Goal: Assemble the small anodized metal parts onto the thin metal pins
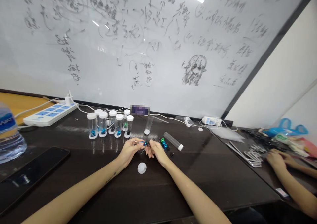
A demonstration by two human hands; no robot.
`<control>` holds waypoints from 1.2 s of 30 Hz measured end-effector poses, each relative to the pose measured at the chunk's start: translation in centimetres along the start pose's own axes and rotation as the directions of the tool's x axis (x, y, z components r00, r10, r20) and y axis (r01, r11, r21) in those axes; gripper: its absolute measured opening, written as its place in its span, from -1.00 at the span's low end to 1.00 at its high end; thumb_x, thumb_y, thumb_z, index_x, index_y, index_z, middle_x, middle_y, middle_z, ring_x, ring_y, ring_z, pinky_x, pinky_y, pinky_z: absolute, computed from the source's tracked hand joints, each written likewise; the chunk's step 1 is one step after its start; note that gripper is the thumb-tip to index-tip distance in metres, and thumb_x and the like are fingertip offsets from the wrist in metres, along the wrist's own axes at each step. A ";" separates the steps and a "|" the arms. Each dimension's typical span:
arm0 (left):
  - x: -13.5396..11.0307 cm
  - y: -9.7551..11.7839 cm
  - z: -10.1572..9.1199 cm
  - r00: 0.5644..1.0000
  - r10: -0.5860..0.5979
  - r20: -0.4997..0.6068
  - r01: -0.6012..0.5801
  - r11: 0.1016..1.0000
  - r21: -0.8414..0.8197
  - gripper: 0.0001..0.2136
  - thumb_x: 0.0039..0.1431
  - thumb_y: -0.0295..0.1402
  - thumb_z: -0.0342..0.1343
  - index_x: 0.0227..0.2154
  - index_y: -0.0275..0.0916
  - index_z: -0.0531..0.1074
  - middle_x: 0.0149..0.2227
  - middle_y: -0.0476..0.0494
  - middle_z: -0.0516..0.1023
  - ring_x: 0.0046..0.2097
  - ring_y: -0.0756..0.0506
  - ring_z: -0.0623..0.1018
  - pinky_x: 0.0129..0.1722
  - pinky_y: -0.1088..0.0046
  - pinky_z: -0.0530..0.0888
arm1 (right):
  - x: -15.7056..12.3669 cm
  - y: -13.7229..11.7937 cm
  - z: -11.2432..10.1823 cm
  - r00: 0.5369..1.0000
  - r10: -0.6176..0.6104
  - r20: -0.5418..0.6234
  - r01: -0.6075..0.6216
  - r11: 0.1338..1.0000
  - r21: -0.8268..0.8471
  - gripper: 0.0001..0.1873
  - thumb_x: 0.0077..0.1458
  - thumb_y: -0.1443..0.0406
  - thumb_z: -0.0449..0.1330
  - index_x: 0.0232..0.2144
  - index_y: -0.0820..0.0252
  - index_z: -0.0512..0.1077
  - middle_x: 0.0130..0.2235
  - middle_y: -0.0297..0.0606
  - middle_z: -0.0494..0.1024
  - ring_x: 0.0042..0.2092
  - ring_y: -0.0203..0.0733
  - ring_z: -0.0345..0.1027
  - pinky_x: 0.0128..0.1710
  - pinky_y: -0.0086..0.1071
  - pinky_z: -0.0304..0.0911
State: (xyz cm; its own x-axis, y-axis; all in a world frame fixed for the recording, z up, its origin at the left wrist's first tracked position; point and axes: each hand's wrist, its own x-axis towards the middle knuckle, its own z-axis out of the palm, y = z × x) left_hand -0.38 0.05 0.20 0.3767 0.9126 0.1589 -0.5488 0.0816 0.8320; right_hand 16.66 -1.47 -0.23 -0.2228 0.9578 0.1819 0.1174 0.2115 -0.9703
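Note:
Both my hands meet over the dark table (158,191). My left hand (130,150) is closed in a pinch on a thin wire or needle that carries a small blue bead (145,143). My right hand (156,150) is closed beside it, fingertips at the same bead; what it grips is too small to name. A white cap (142,168) lies just in front of my hands. Loose blue and green beads (163,143) and a clear tube on its side (173,141) lie just right of my hands.
Several upright capped tubes with beads (109,125) stand behind my hands, and an uncapped tube (148,125) stands beside them. A power strip (51,113), a water bottle (8,134) and a black phone (27,177) are at left. Another person's hands (278,158) work at right near metal clips (254,153).

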 end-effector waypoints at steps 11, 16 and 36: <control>-0.1 0.2 0.2 1.000 -0.007 -0.001 0.007 1.000 -0.010 -0.82 -0.17 -0.40 0.36 -0.43 -0.30 0.55 -0.42 -0.11 0.60 -0.33 -0.05 0.55 -0.20 0.42 0.42 | 0.0 0.1 0.0 0.998 -0.031 -0.060 0.031 0.999 -0.012 -0.59 0.17 0.00 -0.01 -0.37 0.24 0.32 -0.59 -0.43 0.35 -0.68 -0.44 0.14 -0.73 -0.58 -0.04; -0.1 0.1 0.1 1.000 0.007 -0.001 -0.007 1.000 -0.021 -0.84 -0.14 -0.41 0.34 -0.43 -0.30 0.55 -0.41 -0.11 0.59 -0.31 -0.05 0.54 -0.19 0.42 0.42 | -0.1 0.0 -0.1 0.998 -0.056 -0.028 0.055 0.998 -0.040 -0.70 0.11 0.08 0.13 -0.39 0.22 0.32 -0.56 -0.45 0.33 -0.67 -0.47 0.12 -0.71 -0.58 -0.06; 0.1 -0.2 -0.2 0.999 0.016 -0.028 -0.017 0.999 -0.029 -0.84 -0.13 -0.43 0.34 -0.41 -0.31 0.55 -0.40 -0.11 0.57 -0.31 -0.05 0.53 -0.18 0.41 0.42 | -0.2 -0.2 -0.1 0.984 -0.110 -0.142 0.127 0.985 0.116 -0.53 0.17 -0.06 -0.05 -0.25 0.21 0.37 -0.38 -0.31 0.40 -0.64 -0.45 0.21 -0.72 -0.57 -0.05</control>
State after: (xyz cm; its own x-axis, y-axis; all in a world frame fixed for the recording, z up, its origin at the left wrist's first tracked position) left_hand -0.39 0.24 -0.05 0.3463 0.9248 0.1574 -0.5768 0.0776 0.8132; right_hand 16.80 -1.71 -0.09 -0.0945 0.9465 0.3086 -0.0246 0.3076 -0.9512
